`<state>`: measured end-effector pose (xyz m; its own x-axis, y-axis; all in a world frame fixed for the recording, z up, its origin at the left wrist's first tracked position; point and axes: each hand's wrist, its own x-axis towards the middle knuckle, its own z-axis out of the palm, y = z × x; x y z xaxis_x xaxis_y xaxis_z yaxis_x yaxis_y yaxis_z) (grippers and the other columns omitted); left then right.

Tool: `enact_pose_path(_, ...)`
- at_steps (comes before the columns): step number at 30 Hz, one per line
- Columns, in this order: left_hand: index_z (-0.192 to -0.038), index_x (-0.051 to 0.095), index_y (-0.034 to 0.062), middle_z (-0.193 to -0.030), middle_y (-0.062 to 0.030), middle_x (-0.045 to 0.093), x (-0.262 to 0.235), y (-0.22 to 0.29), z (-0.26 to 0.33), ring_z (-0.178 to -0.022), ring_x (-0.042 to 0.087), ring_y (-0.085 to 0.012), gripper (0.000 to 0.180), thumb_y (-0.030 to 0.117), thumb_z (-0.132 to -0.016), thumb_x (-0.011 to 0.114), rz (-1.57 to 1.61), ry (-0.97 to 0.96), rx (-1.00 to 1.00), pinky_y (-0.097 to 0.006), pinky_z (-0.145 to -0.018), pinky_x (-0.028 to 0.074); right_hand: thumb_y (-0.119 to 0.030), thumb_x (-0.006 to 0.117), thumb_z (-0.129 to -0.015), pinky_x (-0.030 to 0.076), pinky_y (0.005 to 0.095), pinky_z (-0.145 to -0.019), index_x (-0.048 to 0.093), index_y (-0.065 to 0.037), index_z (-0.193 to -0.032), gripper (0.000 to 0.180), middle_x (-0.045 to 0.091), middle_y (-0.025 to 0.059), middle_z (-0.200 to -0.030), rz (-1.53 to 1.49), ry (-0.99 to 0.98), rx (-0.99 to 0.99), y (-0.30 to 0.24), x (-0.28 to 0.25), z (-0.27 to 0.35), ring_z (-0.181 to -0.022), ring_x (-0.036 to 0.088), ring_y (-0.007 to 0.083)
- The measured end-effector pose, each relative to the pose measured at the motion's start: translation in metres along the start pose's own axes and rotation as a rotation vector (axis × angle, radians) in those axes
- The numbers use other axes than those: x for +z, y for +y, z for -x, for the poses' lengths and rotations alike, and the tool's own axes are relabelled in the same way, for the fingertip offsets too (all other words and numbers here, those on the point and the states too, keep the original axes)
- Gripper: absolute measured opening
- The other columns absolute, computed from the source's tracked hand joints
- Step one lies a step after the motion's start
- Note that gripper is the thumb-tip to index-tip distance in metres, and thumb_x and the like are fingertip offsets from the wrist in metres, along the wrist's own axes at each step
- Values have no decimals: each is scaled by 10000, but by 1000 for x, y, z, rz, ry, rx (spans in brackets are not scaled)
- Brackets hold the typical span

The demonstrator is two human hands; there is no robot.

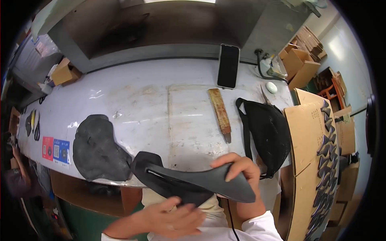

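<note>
Spreading across the middle of the frame, the scuffed white counter (161, 108) carries everything else. At the right edge stands a tall brown cardboard sheet hung with rows of dark cut pieces (317, 160), and just left of it lies a black mesh pouch with a strap (267, 130). At lower left a flat stack of black, rounded leather-like pieces (98, 148) rests on the counter's near edge. The piece in hand, a long black shoe-sole-shaped piece of thin flexible material (193, 182), is held low in the centre, off the counter, its rounded end just beside that stack. The right hand (241, 168) pinches the top edge of its pointed end, fingers curled over it. The left hand (175, 217) sits beneath, fingers loosely spread, touching the underside rather than closing on it. To handle it well, I judge the lower hand should support the middle so the thin piece does not sag or crease, while the pinch stays light. A black phone (228, 66) lies upper centre; a worn wooden stick (220, 114) lies below it.
</note>
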<state>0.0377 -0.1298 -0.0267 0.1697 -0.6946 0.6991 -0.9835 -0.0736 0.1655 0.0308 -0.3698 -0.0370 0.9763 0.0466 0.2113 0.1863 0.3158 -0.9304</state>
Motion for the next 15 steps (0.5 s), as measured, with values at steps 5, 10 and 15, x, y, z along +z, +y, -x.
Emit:
enact_pose_path(5,-834,634,15,-689,-40,576,-40,-29,6,-584,533,-150,174,171,-812,706,-193,235,-847,-299,-531,375,-142,782,-799,564,304,-699,619,-43,-791,191,638,309,-997,-41,105,42,-12,6,4,-759,688,282)
enact_pose_path(10,-913,653,-19,-669,-17,610,-52,-40,14,-559,493,-26,48,23,-891,662,840,-51,-1306,-193,-496,369,-190,746,-801,572,367,-737,665,-35,-717,195,681,258,-943,4,129,66,-22,9,6,-804,697,313)
enact_pose_path(15,-1026,649,-32,-776,-23,662,-25,-46,47,-666,575,-24,153,17,-885,682,1546,-72,-1321,-183,-560,435,-107,741,-797,560,364,-791,666,-41,-892,137,679,210,-998,-103,281,259,-17,9,20,-912,679,309)
